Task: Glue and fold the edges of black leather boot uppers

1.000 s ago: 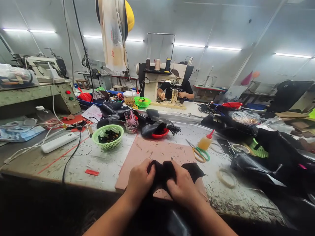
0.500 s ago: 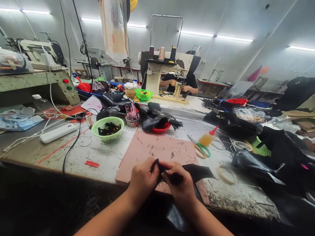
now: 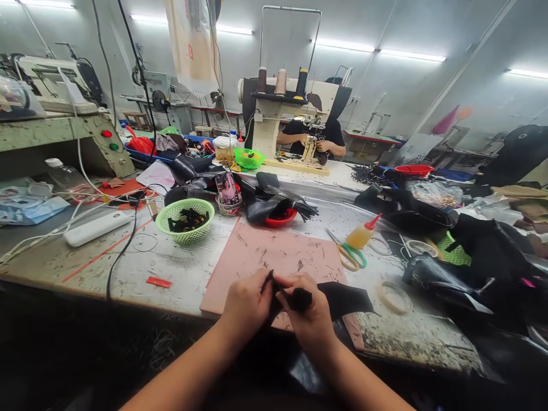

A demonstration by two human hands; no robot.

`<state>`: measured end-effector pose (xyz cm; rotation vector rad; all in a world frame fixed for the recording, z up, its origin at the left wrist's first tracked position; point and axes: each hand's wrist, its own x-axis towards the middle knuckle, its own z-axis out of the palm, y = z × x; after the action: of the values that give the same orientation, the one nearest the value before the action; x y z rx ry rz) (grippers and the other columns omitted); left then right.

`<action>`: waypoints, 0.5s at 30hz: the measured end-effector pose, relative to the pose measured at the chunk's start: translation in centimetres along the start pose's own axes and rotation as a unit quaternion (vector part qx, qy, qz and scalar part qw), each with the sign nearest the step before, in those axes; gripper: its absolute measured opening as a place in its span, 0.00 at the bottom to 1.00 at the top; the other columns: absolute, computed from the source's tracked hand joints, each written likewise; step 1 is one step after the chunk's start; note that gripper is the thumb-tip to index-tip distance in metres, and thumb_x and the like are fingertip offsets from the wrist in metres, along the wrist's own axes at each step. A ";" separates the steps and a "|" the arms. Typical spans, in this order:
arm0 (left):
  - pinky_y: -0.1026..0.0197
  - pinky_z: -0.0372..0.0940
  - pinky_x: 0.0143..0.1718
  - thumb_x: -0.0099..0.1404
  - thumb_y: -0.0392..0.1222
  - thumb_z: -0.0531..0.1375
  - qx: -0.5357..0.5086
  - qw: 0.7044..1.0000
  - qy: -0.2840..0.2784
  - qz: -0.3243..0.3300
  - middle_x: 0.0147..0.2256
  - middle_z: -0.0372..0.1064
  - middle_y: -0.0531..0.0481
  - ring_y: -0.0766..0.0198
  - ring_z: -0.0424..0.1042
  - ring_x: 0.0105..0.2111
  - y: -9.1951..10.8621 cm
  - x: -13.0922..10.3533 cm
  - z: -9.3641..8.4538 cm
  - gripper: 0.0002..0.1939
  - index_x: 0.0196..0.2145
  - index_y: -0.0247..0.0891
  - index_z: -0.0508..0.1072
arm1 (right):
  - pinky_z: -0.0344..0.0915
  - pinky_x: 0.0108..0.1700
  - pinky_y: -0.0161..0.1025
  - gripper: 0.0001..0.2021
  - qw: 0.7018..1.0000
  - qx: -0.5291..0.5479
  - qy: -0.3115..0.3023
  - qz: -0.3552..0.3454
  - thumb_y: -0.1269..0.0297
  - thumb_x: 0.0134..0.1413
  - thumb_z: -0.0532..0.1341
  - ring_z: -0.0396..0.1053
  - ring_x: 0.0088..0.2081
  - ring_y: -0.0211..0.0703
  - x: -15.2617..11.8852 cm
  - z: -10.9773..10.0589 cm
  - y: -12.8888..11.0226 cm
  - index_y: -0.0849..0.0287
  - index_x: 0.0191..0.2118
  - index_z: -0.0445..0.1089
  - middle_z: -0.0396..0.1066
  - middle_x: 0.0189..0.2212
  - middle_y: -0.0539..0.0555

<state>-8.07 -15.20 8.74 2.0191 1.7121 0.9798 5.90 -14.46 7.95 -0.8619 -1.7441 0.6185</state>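
Above the front edge of a pink board (image 3: 274, 245), my left hand (image 3: 247, 299) pinches a dark piece of material (image 3: 346, 299) between thumb and fingers. Close beside it, my right hand (image 3: 309, 308) is closed on the same black material, part of which is bunched up in the grip. A flat, pointed end of the material sticks out to the right of my right hand. Some black material also hangs below, near the table's edge. The fingertips nearly meet, and the exact fold between them is too small to make out.
Scissors (image 3: 349, 256), a glue bottle (image 3: 362, 233) and a tape roll (image 3: 394, 297) lie to the right. A green basket (image 3: 185, 221) with black pieces stands left. Black leather items (image 3: 440, 279) are heaped at far right. Behind a sewing machine (image 3: 268, 125) sits a person (image 3: 336, 137).
The view has shifted slightly, so the background sits a little higher. Both hands still hold the black material in nearly the same place, with small changes in finger position.
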 end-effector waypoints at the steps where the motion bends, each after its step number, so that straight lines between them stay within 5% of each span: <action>1: 0.64 0.54 0.24 0.61 0.39 0.45 0.001 1.000 -0.010 -0.007 0.21 0.65 0.51 0.65 0.65 0.21 0.0 0.1 -0.1 0.11 0.25 0.39 0.62 | 0.65 0.40 0.44 0.08 1.000 -0.014 -0.005 -0.006 0.70 0.52 0.58 0.68 0.38 0.44 0.1 -0.1 -0.1 0.56 0.39 0.70 0.71 0.33 0.54; 7: 0.64 0.53 0.24 0.56 0.38 0.51 -0.045 0.995 -0.092 -0.010 0.25 0.66 0.52 0.63 0.65 0.24 0.2 0.3 -0.8 0.02 0.30 0.40 0.62 | 0.63 0.38 0.45 0.14 0.987 -0.130 -0.016 -0.090 0.74 0.51 0.55 0.68 0.36 0.45 0.4 -0.1 -0.2 0.59 0.45 0.67 0.73 0.31 0.55; 15: 0.64 0.60 0.33 0.52 0.29 0.49 -0.115 0.971 -0.209 0.029 0.35 0.67 0.51 0.63 0.66 0.33 -0.3 0.8 -2.4 0.16 0.40 0.39 0.60 | 0.63 0.38 0.44 0.16 0.969 -0.201 -0.028 -0.138 0.75 0.51 0.54 0.70 0.37 0.45 0.4 0.5 -0.1 0.63 0.47 0.65 0.74 0.36 0.57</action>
<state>-9.85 -14.82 10.49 1.9592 1.2643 0.6703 5.27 -14.22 8.10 -0.8562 -2.0331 0.1035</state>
